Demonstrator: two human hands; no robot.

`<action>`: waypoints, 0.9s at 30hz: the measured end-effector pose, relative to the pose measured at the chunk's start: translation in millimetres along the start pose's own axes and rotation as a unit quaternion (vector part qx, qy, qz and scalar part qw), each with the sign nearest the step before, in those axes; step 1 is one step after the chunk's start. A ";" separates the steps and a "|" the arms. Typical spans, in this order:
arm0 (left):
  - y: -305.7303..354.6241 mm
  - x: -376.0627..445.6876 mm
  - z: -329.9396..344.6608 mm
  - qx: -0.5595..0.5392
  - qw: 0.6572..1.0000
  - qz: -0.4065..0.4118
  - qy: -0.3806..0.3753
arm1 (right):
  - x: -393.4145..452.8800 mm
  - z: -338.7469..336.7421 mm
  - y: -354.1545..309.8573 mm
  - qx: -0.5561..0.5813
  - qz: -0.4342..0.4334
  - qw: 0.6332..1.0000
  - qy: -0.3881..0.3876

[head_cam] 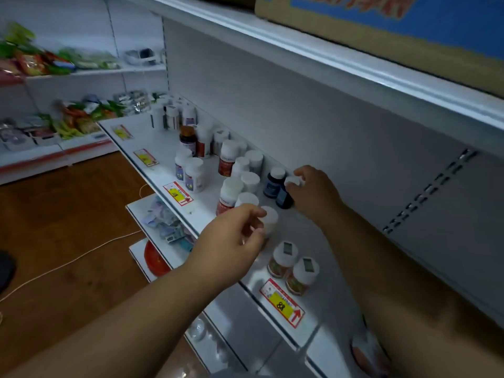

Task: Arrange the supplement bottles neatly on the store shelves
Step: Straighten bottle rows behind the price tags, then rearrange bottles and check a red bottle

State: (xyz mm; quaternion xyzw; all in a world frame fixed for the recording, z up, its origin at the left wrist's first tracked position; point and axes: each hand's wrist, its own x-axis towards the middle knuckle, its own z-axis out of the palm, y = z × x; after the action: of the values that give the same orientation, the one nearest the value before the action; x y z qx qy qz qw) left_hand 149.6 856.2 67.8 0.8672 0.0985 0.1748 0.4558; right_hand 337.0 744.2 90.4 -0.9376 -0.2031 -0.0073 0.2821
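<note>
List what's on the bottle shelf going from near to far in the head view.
Two orange-label bottles → white bottle under the left hand → dark blue bottle gripped by the right hand → red-label bottle → amber bottle → far white bottles.

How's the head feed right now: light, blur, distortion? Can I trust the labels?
Head view: dim and bluish, no hard glare. Wide-angle bending curves the upper shelf edge. The snack shelves at far left are smeared, as are both hands. The dark bottle under the right hand shows an unreadable label; the near price tag reads 88.
</note>
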 end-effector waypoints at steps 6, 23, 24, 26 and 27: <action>-34.1 47.5 -22.2 0.019 0.999 0.017 -0.029 | 63.9 49.9 21.0 -0.159 0.046 0.985 -0.058; -85.0 161.8 -70.7 -0.041 0.975 0.147 -0.163 | 22.4 26.6 -39.8 0.058 0.095 0.954 0.277; -81.2 163.2 -71.9 -0.064 0.974 0.137 -0.171 | 13.6 21.5 -51.0 0.088 0.095 0.950 0.284; -73.6 163.9 -74.3 -0.108 0.967 0.121 -0.197 | -1.9 17.2 -71.5 0.181 0.095 0.946 0.252; -70.0 163.0 -75.8 -0.122 0.963 0.118 -0.210 | -9.5 16.8 -81.4 0.228 0.099 0.942 0.224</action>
State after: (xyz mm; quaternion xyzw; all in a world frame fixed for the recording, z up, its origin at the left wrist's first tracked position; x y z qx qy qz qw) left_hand 268.9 1006.9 84.5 0.8278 -0.1250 0.0517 0.5444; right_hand 295.2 811.3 117.9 -0.8377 -0.0365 -0.1430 0.5257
